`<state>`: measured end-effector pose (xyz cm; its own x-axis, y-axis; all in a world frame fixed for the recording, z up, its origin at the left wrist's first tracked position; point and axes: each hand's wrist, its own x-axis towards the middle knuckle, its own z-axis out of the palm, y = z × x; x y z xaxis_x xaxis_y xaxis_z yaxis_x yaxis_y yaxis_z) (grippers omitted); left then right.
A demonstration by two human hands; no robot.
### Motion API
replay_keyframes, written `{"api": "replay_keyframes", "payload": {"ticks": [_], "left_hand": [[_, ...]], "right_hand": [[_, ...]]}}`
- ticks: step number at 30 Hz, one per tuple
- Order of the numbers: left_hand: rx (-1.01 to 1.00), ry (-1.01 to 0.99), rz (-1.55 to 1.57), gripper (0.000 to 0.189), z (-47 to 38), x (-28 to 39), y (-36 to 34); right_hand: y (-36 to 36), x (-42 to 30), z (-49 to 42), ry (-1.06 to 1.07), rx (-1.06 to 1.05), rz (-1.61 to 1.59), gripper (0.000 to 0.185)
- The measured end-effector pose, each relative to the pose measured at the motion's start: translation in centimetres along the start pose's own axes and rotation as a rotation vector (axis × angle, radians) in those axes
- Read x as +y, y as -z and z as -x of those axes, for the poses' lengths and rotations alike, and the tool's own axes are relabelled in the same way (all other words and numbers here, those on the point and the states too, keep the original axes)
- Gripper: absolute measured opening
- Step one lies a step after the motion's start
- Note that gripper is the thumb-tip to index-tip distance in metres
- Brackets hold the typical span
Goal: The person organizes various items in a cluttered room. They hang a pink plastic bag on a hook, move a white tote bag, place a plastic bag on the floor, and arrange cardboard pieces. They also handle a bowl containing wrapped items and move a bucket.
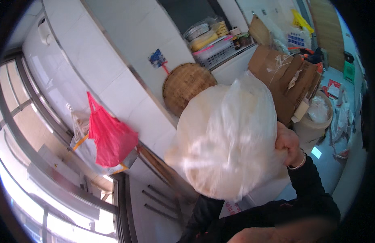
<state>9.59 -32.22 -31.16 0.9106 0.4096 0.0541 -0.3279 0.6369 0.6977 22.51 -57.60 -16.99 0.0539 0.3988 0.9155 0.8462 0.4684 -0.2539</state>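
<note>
A large, translucent white plastic bag, bulging with pale contents that I cannot make out, fills the middle of the view. Its lower part is blurred. My right hand, with a bracelet at the wrist, grips the bag's right edge with bent fingers. From below, my left dark sleeve reaches up behind the bag. My left hand is not in view, as the bag covers that area. Just behind the bag's upper left side, a round woven bamboo tray leans against the tiled wall.
Flattened cardboard boxes rest above a beige bin on the right. A grey plastic basket of packaged goods sits on the sill. At left, a pink plastic bag hangs near the window frame. Plastic wrapping lies at far right.
</note>
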Motion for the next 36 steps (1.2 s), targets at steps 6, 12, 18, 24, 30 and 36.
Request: {"api": "replay_keyframes", "payload": {"ticks": [6,12,18,24,30,36], "left_hand": [[0.241,-0.069,-0.034,0.079,8.2,-1.1,4.3],[0.519,-0.133,0.01,0.079,16.8,-5.1,6.1],[0.738,-0.162,0.073,0.078,23.2,-8.3,6.7],[0.881,-0.174,0.154,0.077,28.0,-8.8,9.3],[0.926,-0.145,0.256,0.076,30.8,-7.6,16.1],[0.989,-0.113,0.411,0.076,34.1,-7.5,24.8]], "right_hand": [[-2.5,-1.1,0.8,0.016,-0.115,-0.171,0.018],[-6.5,-1.7,1.8,0.164,-0.421,-0.379,0.02],[-12.8,-1.7,5.4,0.234,-0.526,-0.603,0.024],[-18.3,-1.0,10.0,-0.077,-0.631,-0.545,0.014],[-26.4,0.3,16.3,-0.419,-0.747,-0.382,0.015],[-36.4,-0.7,23.7,-0.699,-0.928,-0.292,0.037]]}}
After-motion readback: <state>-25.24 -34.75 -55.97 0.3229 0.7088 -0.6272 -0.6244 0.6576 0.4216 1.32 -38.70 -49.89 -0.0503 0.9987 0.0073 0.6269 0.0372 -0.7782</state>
